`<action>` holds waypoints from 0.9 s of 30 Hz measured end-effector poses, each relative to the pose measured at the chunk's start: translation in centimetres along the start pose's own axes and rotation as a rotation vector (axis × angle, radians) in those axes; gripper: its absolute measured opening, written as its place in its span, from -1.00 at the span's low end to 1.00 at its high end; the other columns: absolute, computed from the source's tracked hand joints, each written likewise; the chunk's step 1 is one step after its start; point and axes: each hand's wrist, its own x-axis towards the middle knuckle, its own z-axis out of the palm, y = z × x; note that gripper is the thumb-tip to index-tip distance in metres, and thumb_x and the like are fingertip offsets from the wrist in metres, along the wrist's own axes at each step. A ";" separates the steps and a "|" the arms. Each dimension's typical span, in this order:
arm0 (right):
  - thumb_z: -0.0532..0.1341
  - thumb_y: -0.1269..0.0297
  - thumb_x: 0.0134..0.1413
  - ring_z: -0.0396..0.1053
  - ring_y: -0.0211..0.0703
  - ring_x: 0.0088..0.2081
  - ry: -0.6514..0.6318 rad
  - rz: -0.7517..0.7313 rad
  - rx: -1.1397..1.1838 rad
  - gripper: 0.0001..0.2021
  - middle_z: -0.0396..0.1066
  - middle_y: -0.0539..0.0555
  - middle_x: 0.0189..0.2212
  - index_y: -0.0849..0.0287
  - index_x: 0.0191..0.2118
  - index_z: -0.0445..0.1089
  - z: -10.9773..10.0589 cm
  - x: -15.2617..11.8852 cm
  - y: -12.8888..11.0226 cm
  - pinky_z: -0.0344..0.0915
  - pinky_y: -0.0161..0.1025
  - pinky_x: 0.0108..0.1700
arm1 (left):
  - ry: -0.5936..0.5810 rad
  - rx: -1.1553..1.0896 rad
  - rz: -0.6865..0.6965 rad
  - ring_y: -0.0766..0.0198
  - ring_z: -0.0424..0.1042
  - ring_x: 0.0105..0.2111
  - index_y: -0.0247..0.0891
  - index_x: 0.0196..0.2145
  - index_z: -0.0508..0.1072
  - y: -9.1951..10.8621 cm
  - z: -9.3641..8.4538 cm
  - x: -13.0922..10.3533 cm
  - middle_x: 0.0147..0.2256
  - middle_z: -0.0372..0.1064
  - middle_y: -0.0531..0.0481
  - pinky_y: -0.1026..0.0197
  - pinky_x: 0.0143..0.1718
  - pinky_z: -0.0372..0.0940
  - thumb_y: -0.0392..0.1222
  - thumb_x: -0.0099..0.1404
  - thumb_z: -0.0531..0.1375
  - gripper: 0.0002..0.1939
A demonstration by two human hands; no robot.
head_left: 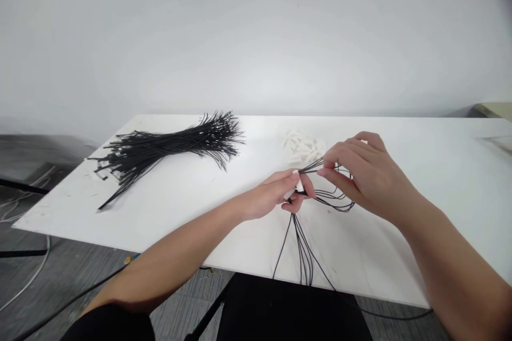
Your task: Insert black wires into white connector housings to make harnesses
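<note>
My left hand [282, 191] is closed round a small white connector [299, 185] near the middle of the table. Thin black wires [308, 256] hang down below its fingers, over the table's front edge. More black wires run from the white connector to the right, some of them looping back. My right hand [356, 170] pinches several of these wires between thumb and fingers, a little above and to the right of my left hand. Just behind the hands lies a pile of small white plastic pieces [302, 146].
A large bundle of black wires [176, 143] with small white ends lies on the left of the white table [192, 192]. A white wall [256, 37] rises behind. Cables [38, 272] run across the floor at the lower left.
</note>
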 end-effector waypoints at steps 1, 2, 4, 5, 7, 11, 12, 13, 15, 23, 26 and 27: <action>0.09 0.32 0.30 0.25 -0.33 -0.46 -0.020 0.022 0.033 -0.87 0.32 -0.09 -0.48 0.15 -0.33 0.18 0.1 0.0 -0.2 0.11 -0.11 -0.04 | 0.002 -0.011 0.009 0.35 -0.01 -0.53 -0.25 -0.28 0.34 -0.1 -0.1 0.1 -0.61 0.00 0.15 0.21 -0.35 -0.06 0.07 0.44 -0.14 -0.58; 0.06 0.33 0.31 0.24 -0.33 -0.46 -0.036 0.042 0.070 -0.87 0.31 -0.09 -0.48 0.15 -0.32 0.16 0.2 -0.1 -0.3 0.11 -0.12 -0.03 | 0.002 -0.024 0.020 0.36 -0.01 -0.54 -0.26 -0.29 0.35 -0.1 -0.1 0.1 -0.62 0.01 0.15 0.20 -0.35 -0.06 0.07 0.44 -0.13 -0.58; 0.02 0.34 0.32 0.23 -0.32 -0.46 -0.041 0.062 0.131 -0.87 0.32 -0.08 -0.48 0.14 -0.32 0.13 0.5 -0.1 -0.5 0.11 -0.13 -0.04 | -0.005 -0.061 0.044 0.37 -0.01 -0.56 -0.28 -0.32 0.35 -0.2 -0.3 0.3 -0.63 0.01 0.16 0.19 -0.34 -0.06 0.06 0.43 -0.11 -0.58; 0.02 0.35 0.32 0.24 -0.32 -0.45 -0.028 0.057 0.139 -0.87 0.33 -0.08 -0.48 0.14 -0.32 0.13 0.6 -0.1 -0.5 0.10 -0.14 -0.04 | -0.009 -0.082 0.053 0.38 0.00 -0.57 -0.29 -0.33 0.35 -0.3 -0.3 0.3 -0.64 0.00 0.16 0.19 -0.35 -0.06 0.06 0.42 -0.10 -0.59; 0.05 0.36 0.31 0.24 -0.31 -0.44 0.021 0.008 0.105 -0.88 0.35 -0.08 -0.48 0.14 -0.31 0.17 0.9 0.0 -0.5 0.09 -0.15 -0.06 | -0.006 -0.128 0.067 0.38 0.00 -0.58 -0.31 -0.36 0.35 -0.3 -0.3 0.4 -0.65 -0.01 0.16 0.20 -0.38 -0.09 0.06 0.41 -0.06 -0.59; 0.15 0.39 0.24 0.26 -0.30 -0.40 0.170 -0.104 0.027 -0.91 0.40 -0.08 -0.47 0.12 -0.33 0.30 1.4 0.2 -0.5 0.05 -0.15 -0.06 | 0.015 -0.155 0.082 0.40 0.03 -0.60 -0.34 -0.40 0.36 -0.1 -0.2 0.5 -0.58 0.04 0.12 0.20 -0.42 -0.10 0.07 0.36 0.01 -0.59; 0.17 0.39 0.23 0.27 -0.31 -0.40 0.208 -0.112 0.020 -0.91 0.41 -0.08 -0.45 0.12 -0.33 0.33 1.5 0.2 -0.6 0.05 -0.15 -0.05 | 0.019 -0.147 0.085 0.42 0.04 -0.60 -0.34 -0.41 0.35 0.0 -0.2 0.5 -0.55 0.06 0.11 0.20 -0.42 -0.10 0.08 0.36 0.02 -0.59; 0.17 0.39 0.22 0.27 -0.31 -0.39 0.243 -0.114 0.012 -0.91 0.42 -0.08 -0.44 0.12 -0.33 0.35 1.5 0.2 -0.7 0.05 -0.14 -0.05 | 0.022 -0.139 0.085 0.43 0.05 -0.61 -0.34 -0.41 0.34 0.0 -0.1 0.4 -0.53 0.08 0.10 0.20 -0.42 -0.09 0.09 0.35 0.02 -0.58; 0.19 0.39 0.20 0.28 -0.33 -0.40 0.301 -0.117 -0.010 -0.92 0.43 -0.08 -0.42 0.10 -0.33 0.38 1.7 0.2 -1.0 0.04 -0.12 -0.01 | 0.027 -0.127 0.077 0.42 0.07 -0.61 -0.33 -0.41 0.32 0.1 -0.1 0.4 -0.52 0.07 0.10 0.21 -0.44 -0.11 0.12 0.34 0.02 -0.58; 0.15 0.42 0.21 0.29 -0.39 -0.44 0.404 -0.094 -0.017 -0.83 0.44 -0.09 -0.44 0.06 -0.31 0.46 2.4 0.1 -1.8 0.02 -0.12 0.05 | 0.029 -0.168 0.038 0.39 0.08 -0.56 -0.33 -0.42 0.33 -0.1 -0.3 0.2 -0.48 0.07 0.07 0.24 -0.48 -0.06 0.12 0.30 0.08 -0.60; 0.12 0.40 0.25 0.29 -0.40 -0.44 0.391 -0.083 -0.005 -0.79 0.45 -0.09 -0.44 0.07 -0.34 0.47 2.6 0.0 -2.1 0.01 -0.14 0.05 | 0.018 -0.201 0.030 0.39 0.06 -0.56 -0.32 -0.44 0.32 -0.1 -0.4 0.0 -0.49 0.08 0.07 0.22 -0.44 0.02 0.10 0.29 0.08 -0.61; 0.11 0.39 0.26 0.30 -0.40 -0.44 0.388 -0.083 -0.004 -0.78 0.45 -0.09 -0.44 0.07 -0.35 0.47 2.8 0.0 -2.2 0.01 -0.13 0.06 | 0.011 -0.210 0.027 0.40 0.05 -0.57 -0.32 -0.44 0.32 -0.1 -0.4 -0.1 -0.50 0.07 0.08 0.21 -0.43 0.04 0.10 0.29 0.08 -0.61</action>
